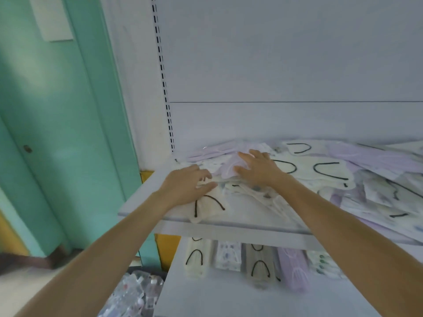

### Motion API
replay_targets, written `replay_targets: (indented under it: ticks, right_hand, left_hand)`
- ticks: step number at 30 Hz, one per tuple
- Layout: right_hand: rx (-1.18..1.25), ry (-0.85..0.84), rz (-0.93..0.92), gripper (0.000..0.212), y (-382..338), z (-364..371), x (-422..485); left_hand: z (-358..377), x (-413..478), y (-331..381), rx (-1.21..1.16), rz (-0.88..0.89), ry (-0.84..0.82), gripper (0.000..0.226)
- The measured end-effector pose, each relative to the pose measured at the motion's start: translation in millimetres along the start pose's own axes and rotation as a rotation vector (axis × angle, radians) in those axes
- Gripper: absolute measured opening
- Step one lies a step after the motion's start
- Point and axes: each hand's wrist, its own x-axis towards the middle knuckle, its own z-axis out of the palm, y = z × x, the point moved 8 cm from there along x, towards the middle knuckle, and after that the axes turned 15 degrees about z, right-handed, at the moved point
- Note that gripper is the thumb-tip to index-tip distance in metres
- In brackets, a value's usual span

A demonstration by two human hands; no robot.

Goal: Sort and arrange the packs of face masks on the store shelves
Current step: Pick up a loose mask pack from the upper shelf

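A white upper shelf (231, 225) juts out from a plain pale back panel (274, 65), with a slotted upright (163, 74) at its left end. Beyond that stands a mint-green door (57, 110), and clear plastic bags (135, 291) sit low by the floor.

The upper shelf carries a loose heap of mask packs (343, 179), cream, lilac and patterned, lying at all angles. The left hand (185, 186) rests with loosely spread fingers on a cream pack (206, 208) near the shelf's left front. The pack's near corner pokes just over the lip, and its black ear loop arches toward the back panel with its ends facing the front edge. The right hand (256, 168) lies flat, fingers splayed, on a lilac pack (229, 169) farther back; blur hides that pack's outline.

On the lower shelf (206, 298), a row of packs (259, 264) lies side by side, long sides running front to back.
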Motion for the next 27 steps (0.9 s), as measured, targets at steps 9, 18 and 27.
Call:
replay_targets:
  ticks: [9, 18, 27]
  right_hand:
    - [0.174, 0.029, 0.331, 0.066, 31.1, 8.7, 37.3]
    - [0.829, 0.459, 0.366, 0.045, 72.5, -42.4, 17.7]
    - [1.179, 0.486, 0.347, 0.043, 72.8, -45.1, 15.1]
  left_hand:
    - [10.4, 71.8, -22.8, -0.268, -0.107, 0.194, 0.037]
    - [38.2, 115.1, -38.5, -0.420, -0.225, 0.170, 0.056]
    - [23.4, 115.4, -17.2, -0.742, 0.055, 0.302, 0.039]
